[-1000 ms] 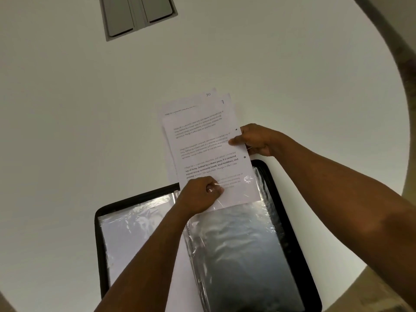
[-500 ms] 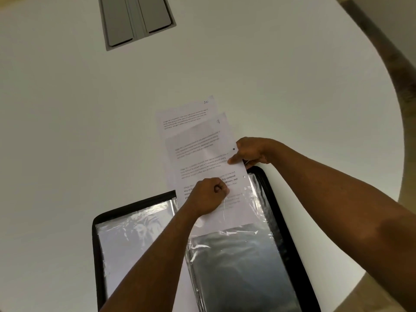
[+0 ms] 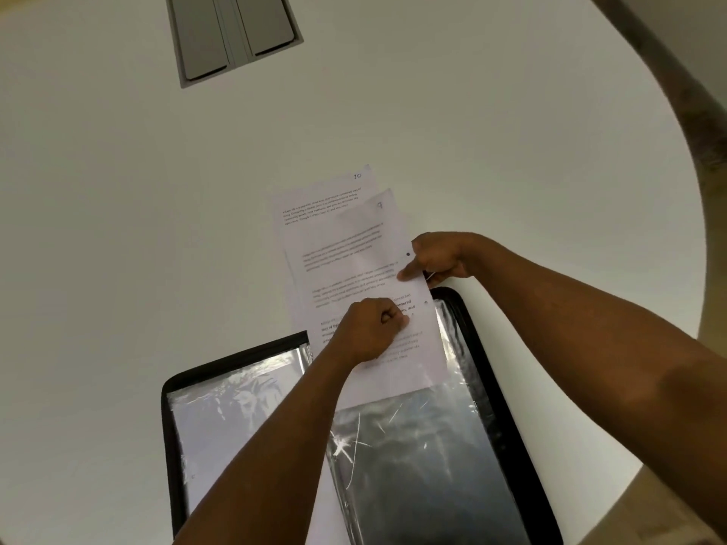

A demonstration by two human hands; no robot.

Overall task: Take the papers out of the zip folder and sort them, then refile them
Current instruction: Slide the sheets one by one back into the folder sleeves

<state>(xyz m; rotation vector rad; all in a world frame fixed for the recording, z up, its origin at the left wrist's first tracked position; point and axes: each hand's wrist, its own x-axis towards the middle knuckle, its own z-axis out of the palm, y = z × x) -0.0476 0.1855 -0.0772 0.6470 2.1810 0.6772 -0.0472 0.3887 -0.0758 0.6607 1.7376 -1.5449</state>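
A black zip folder [image 3: 478, 348] lies open on the white table, with clear plastic sleeves on both halves. A printed sheet marked 9 [image 3: 354, 249] sits partly inside the top of the right-hand sleeve [image 3: 425, 458]. My left hand [image 3: 369, 328] pinches the sleeve's upper edge over the sheet. My right hand [image 3: 440, 259] pinches the sheet's right edge. A second printed sheet marked 10 [image 3: 322, 198] lies flat on the table under and beyond the first.
A grey recessed panel with two flaps [image 3: 236, 33] is set into the round white table [image 3: 118, 190] at the far side. The table's curved edge [image 3: 700, 230] runs down the right, with brown floor beyond.
The sheet marked 9 has slid down toward me, deeper into the right sleeve, uncovering more of the sheet marked 10. Both hands moved down with it.
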